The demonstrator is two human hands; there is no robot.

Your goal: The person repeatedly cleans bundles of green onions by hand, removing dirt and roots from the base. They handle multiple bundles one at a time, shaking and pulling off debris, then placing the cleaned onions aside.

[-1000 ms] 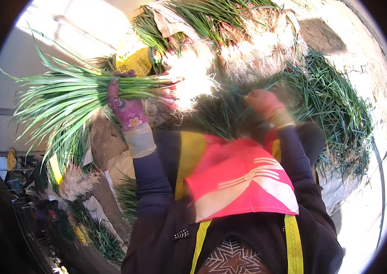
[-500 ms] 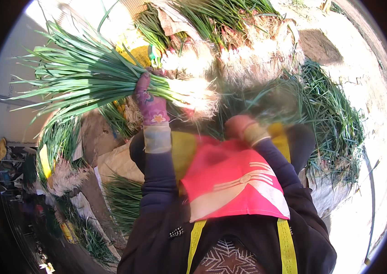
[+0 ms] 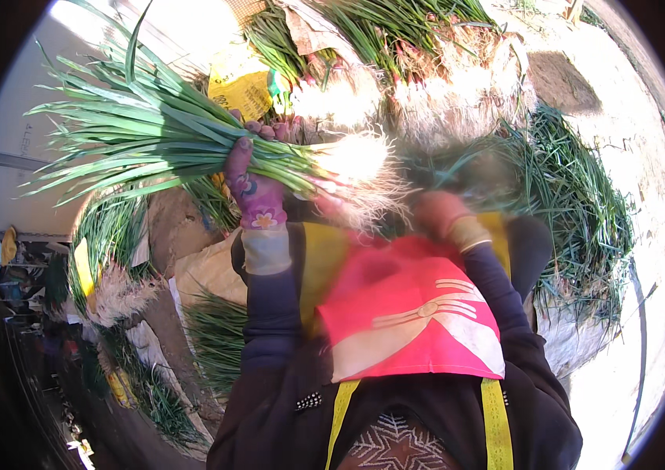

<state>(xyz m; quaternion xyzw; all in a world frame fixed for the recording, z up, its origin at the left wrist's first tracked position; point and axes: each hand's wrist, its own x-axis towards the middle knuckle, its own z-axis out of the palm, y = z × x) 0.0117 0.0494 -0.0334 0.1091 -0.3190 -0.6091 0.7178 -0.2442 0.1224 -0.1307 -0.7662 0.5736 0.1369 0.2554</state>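
My left hand (image 3: 258, 184), in a purple flowered glove, is closed round a bunch of green garlic (image 3: 152, 133). The long flat leaves fan out to the left, and the pale stems and stringy roots point right. My thumb lies across the near side of the stems. My right hand (image 3: 438, 213), in a reddish glove, is just right of the root ends, over my lap. Motion smears its fingers, so whether it holds anything cannot be made out. Blurred green leaves lie just beyond it, beside a loose heap of leaves (image 3: 583, 211).
Rooted bundles (image 3: 458, 66) lie along the far side by a yellow bag (image 3: 240, 88). More bundles (image 3: 117, 251) rest at the left, near a tan sheet (image 3: 207, 270). A red and yellow apron (image 3: 418, 313) covers my lap. A pale wall panel (image 3: 15, 188) stands far left.
My right hand has moved a little to the right, still blurred. The bunch in my left hand has tilted slightly, its roots lower and further right. The whole view has shifted slightly.
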